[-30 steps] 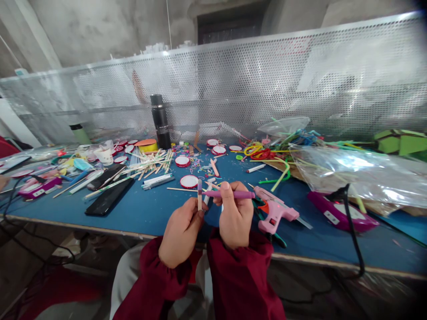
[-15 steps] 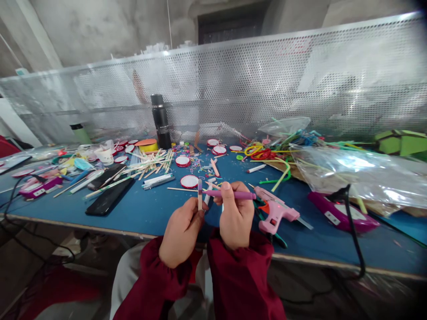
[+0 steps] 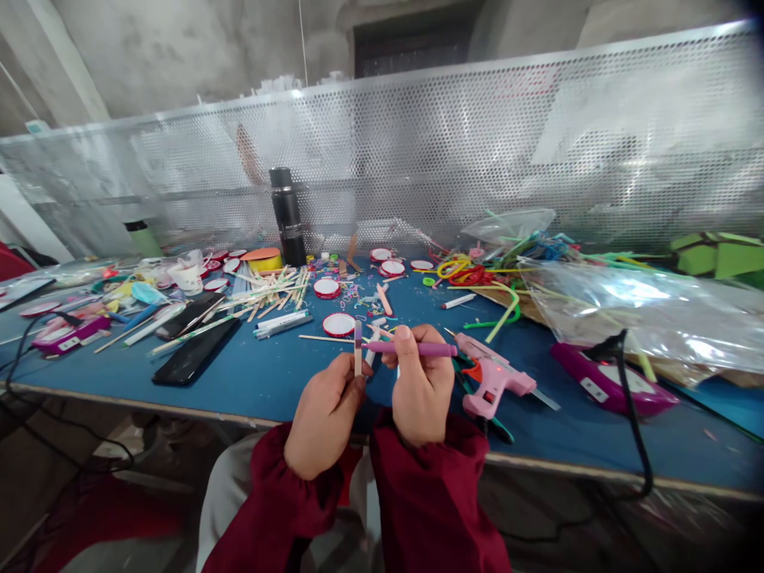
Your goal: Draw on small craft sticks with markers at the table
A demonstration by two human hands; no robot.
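My left hand (image 3: 327,410) is closed on the lower end of a small wooden craft stick (image 3: 358,360), held upright. The upper part of the stick is coloured purple. Pinched between the thumb and fingers of my right hand (image 3: 422,382) is a purple marker pen (image 3: 434,348), lying almost level with its tip against the stick's purple part. Just right of this hand a pink hot glue gun (image 3: 495,376) lies on the table. Behind the stick lies a round white disc with a red rim (image 3: 340,324).
White markers (image 3: 282,325), a black phone (image 3: 196,352) and a pile of wooden sticks (image 3: 280,290) lie to the left. A black bottle (image 3: 288,219) stands before the perforated metal screen (image 3: 418,151). Plastic bags (image 3: 645,310) and a purple device (image 3: 614,380) with a cable are on the right.
Purple colouring on the craft stick reaches slightly lower, and the marker's tip sits a touch lower. Both hands otherwise keep their places and grips.
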